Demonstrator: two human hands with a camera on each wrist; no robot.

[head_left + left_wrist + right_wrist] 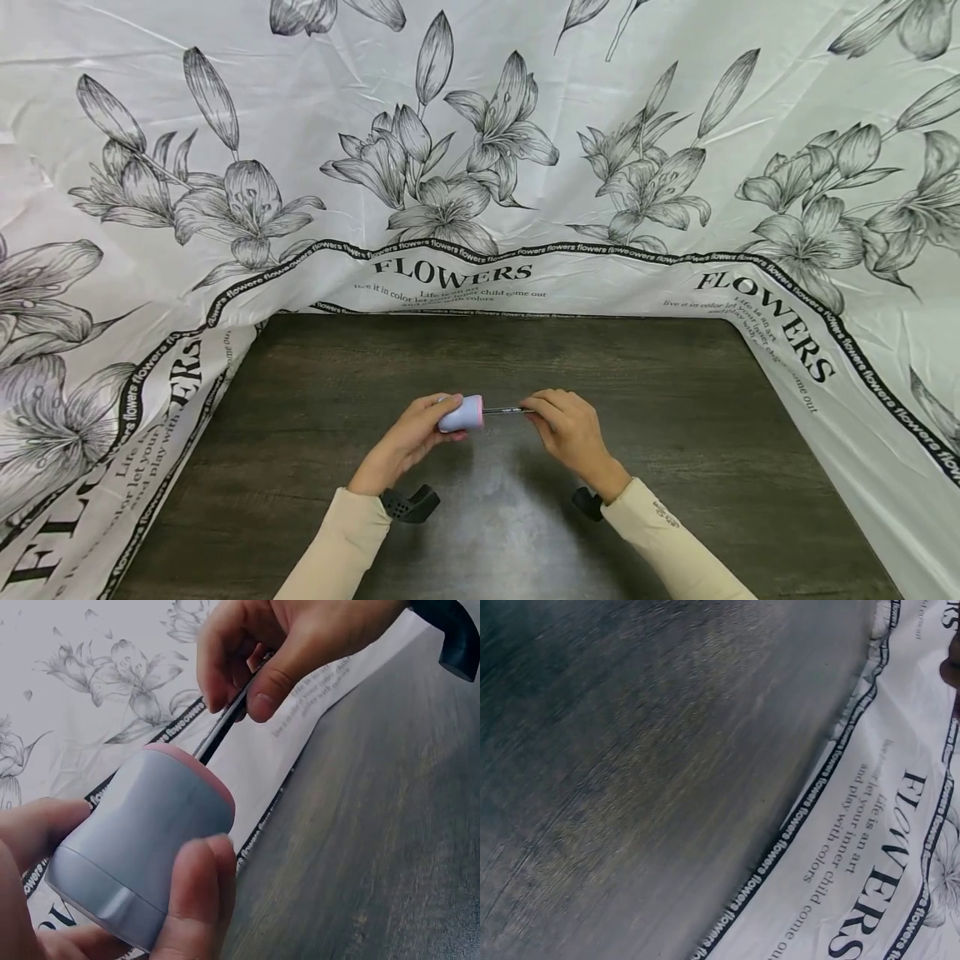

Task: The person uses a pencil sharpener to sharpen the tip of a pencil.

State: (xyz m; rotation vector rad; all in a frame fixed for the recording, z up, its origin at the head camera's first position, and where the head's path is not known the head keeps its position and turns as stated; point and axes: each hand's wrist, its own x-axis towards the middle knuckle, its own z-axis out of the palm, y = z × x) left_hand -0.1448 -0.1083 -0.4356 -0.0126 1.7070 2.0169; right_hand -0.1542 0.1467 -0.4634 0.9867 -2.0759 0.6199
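A lavender pencil sharpener (462, 414) with a pink end is held on its side above the table by the left hand (411, 435). In the left wrist view the thumb and fingers wrap around the smooth body of the sharpener (142, 832). The right hand (566, 423) pinches a dark, slim pencil (501, 410) between thumb and fingers. One end of the pencil (217, 735) goes into the pink end of the sharpener, so its tip is hidden. Only a bit of a fingertip (950, 671) shows at the edge of the right wrist view.
A dark wood-grain table (630, 375) lies under both hands. White cloth (300, 167) printed with flowers and lettering hangs behind it and along both sides. Black straps (411, 505) sit at the wrists, below cream sleeves (337, 533).
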